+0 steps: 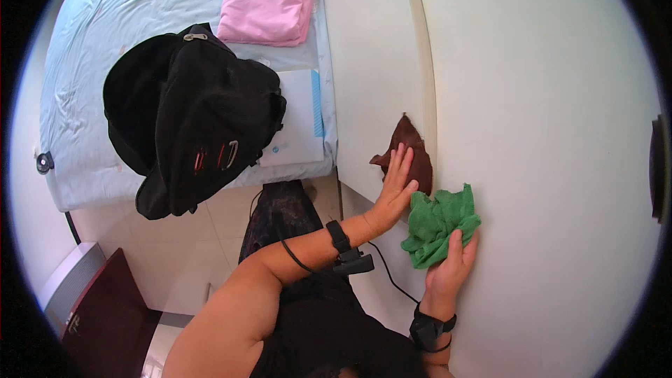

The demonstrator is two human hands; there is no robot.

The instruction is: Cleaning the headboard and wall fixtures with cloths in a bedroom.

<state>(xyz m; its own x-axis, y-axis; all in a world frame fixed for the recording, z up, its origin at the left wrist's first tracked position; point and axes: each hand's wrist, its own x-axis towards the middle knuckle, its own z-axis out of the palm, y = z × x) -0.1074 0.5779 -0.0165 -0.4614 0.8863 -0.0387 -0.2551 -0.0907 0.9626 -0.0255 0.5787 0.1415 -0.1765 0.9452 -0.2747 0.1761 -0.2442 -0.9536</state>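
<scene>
My left hand lies flat, fingers spread, on a brown cloth that rests against a white surface. Just to the right, my right hand grips a crumpled green cloth and presses it onto the same white surface. The two cloths sit close together, nearly touching. Both wrists wear black bands, and a thin black cable runs from the left one.
A bed with a pale blue sheet fills the upper left, holding a black backpack, a pink folded cloth and a white box. A dark brown piece of furniture stands at the lower left on pale floor tiles.
</scene>
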